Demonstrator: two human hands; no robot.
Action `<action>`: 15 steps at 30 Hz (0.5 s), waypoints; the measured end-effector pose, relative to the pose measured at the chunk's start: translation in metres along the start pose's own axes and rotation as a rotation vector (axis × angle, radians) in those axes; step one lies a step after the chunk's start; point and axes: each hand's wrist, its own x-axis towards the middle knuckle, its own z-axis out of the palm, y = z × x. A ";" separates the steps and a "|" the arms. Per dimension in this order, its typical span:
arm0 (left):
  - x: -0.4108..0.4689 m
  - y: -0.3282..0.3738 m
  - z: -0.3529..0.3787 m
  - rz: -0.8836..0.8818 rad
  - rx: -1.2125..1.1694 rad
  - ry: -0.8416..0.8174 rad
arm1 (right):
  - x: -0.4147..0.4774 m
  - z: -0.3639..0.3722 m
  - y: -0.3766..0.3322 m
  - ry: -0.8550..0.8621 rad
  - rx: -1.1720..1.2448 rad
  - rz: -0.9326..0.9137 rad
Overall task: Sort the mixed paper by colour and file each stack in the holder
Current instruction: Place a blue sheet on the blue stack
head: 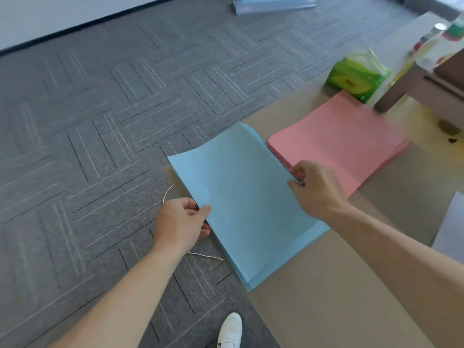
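Two hands, left hand (179, 223) and right hand (315, 188), grip the blue stack (246, 204).

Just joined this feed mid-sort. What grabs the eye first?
The blue stack in the centre, gripped at its left edge by the left hand and at its right edge by the right hand. Right of it a pink stack lies flat on the brown surface, with a green tissue pack beyond.

Bright, even daylight fills the view, strongest toward 2 o'clock, where glare washes out detail. Shadows are soft and faint. Motion blur smears the tissue pack (356, 74) and the pink stack (346, 141) (the carpet (100, 121) lines look crisper); wide-angle distortion bends the borders.
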 end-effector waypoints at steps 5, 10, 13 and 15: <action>-0.001 -0.006 0.002 0.038 0.100 -0.023 | -0.005 0.002 0.010 0.000 -0.131 -0.059; -0.001 -0.005 0.007 0.103 0.169 -0.039 | -0.010 -0.003 0.017 0.035 -0.199 -0.091; 0.000 -0.006 0.010 0.143 0.244 -0.016 | -0.010 -0.004 0.022 0.018 -0.260 -0.119; 0.002 -0.007 0.008 0.195 0.409 0.050 | -0.010 -0.003 0.023 0.003 -0.299 -0.133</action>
